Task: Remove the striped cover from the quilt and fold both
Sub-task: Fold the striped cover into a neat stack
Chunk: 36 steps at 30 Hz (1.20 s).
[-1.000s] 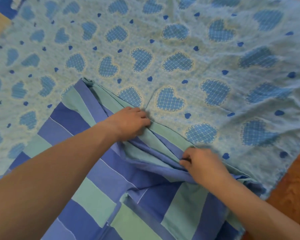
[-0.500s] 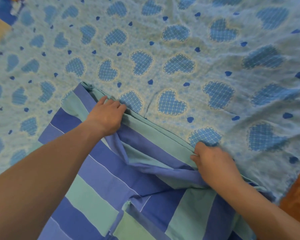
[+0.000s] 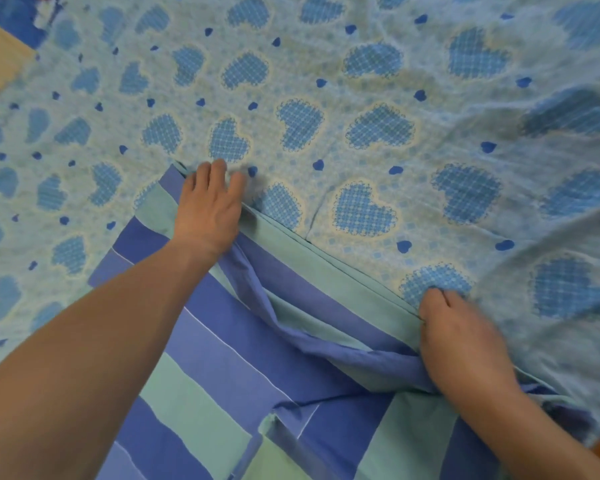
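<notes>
Along the striped cover (image 3: 243,358) edge, left hand (image 3: 207,209) presses flat, right hand (image 3: 461,344) grips fabric.

Striped cover (image 3: 222,358) is done in wide blue, periwinkle and mint bands split by thin white lines, seen under both hands. Beyond the fingertips, the quilt (image 3: 378,81) is printed pale blue-yellow with checked blue hearts and tiny navy ones.

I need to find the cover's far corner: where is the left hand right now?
In the head view, left of centre, the left hand rests on the striped cover's far corner, fingertips reaching the heart-print quilt.
</notes>
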### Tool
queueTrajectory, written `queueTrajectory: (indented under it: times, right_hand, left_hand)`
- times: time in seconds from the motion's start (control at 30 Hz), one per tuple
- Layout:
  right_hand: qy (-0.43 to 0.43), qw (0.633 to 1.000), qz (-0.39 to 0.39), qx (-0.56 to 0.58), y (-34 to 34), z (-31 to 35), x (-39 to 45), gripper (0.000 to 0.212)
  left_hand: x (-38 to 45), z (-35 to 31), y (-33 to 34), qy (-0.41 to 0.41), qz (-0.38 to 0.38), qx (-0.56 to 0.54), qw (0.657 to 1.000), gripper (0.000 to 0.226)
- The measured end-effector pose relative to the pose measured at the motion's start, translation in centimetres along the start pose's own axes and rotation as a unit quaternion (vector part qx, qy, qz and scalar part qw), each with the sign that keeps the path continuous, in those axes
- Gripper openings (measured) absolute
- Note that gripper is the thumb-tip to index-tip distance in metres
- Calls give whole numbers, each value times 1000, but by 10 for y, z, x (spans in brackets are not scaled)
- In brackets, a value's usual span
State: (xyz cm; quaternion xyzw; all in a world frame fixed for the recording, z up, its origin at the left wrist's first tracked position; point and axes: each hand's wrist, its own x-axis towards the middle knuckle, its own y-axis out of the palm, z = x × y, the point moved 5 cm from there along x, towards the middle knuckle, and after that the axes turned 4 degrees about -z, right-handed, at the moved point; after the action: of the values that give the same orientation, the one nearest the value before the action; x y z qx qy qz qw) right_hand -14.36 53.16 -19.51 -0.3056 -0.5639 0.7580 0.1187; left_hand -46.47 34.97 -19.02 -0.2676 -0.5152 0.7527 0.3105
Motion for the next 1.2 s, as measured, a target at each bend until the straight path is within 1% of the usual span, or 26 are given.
queueTrajectory:
  times: [0.03, 0.07, 0.1, 0.13, 0.17, 0.2, 0.23, 0.3, 0.33, 0.37, 0.43, 0.53, 0.57, 0.6, 0.63, 0.7, 0.77, 0.8, 0.87, 0.93, 0.97, 1.03, 1.07, 1.1, 1.13, 1.2]
  right_hand:
    - [-57, 997, -45, 3, -8, 10, -7, 24]
    - [-128, 989, -75, 22, -14, 22, -16, 22]
    - [-197, 977, -72, 48, -17, 33, -26, 15]
    - [-231, 969, -49, 68, -15, 39, -35, 10]
    - [-228, 970, -13, 78, -11, 39, -38, 18]
    - [-211, 974, 21, 79, -6, 34, -38, 26]
    - [-188, 979, 44, 65, -3, 27, -35, 25]
    - [-146, 982, 106, 58, 3, 11, -27, 15]
    - [-111, 984, 117, 77, 4, 3, -22, 15]
    - [-76, 985, 119, 103, 3, -5, -18, 16]
    - [-16, 988, 92, 125, 1, -19, -14, 19]
    - [-5, 994, 73, 82, 1, -19, -18, 19]
    - [-1, 995, 67, 69, 2, -19, -19, 18]
    - [4, 997, 58, 59, 3, -19, -19, 18]
    - [8, 997, 50, 54, 4, -19, -20, 17]
    - [22, 998, 36, 54, 6, -19, -21, 18]
    - [29, 998, 38, 43, 2, -18, -22, 20]
    - [22, 998, 44, 36, -2, -17, -22, 22]
    - [-6, 998, 53, 46, -13, -21, -27, 26]
    - [-53, 996, 55, 41, -26, -33, -39, 31]
    - [-81, 995, 55, 21, -32, -41, -48, 32]
    - [-139, 989, 51, -18, -41, -59, -68, 33]
    - [-173, 984, 43, -31, -43, -67, -79, 33]
    - [-209, 977, 28, -36, -45, -75, -89, 34]
    - [-240, 970, 12, -28, -47, -82, -98, 33]
    - [-280, 960, -10, 4, -48, -96, -114, 23]
  left_hand:
    - [-6, -1, -2, 58, -12, -28, 998, 46]
    - [-14, -1, -2, 126, -1, -52, 991, 45]
    - [-22, 1, 0, 189, 35, -60, 979, 44]
    - [-29, 5, 3, 238, 82, -43, 967, 47]
    - [-33, 11, 5, 260, 125, -16, 957, 51]
    - [-32, 18, 7, 259, 158, 13, 953, 53]
    - [-29, 25, 7, 246, 182, 38, 951, 51]
    - [-17, 33, 5, 206, 216, 70, 952, 40]
    - [-8, 38, 4, 174, 227, 76, 955, 36]
    - [1, 45, 1, 131, 229, 78, 961, 34]
    - [18, 60, -1, 47, 236, 99, 966, 39]
    - [27, 72, 9, 11, 268, 157, 951, 52]
    - [27, 69, 11, 1, 264, 159, 951, 54]
    - [25, 61, 9, -18, 242, 147, 959, 55]
    - [22, 49, 3, -45, 195, 110, 974, 57]
    - [5, 8, -22, -86, 68, -36, 993, 60]
    - [-25, -54, -51, -54, -34, -188, 980, 54]
    - [-44, -89, -64, -26, -52, -248, 967, 47]
    - [-86, -155, -82, 23, -17, -337, 941, 31]
    - [-126, -204, -88, 24, 49, -377, 925, 20]
    - [-142, -221, -90, 8, 87, -395, 915, 23]
    - [-168, -244, -87, -9, 176, -408, 896, 41]
    - [-177, -250, -86, 0, 198, -407, 892, 46]
    - [-184, -256, -88, 13, 208, -412, 887, 45]
    - [-191, -260, -93, 29, 208, -422, 882, 38]
    - [-203, -271, -105, 78, 218, -427, 874, 15]
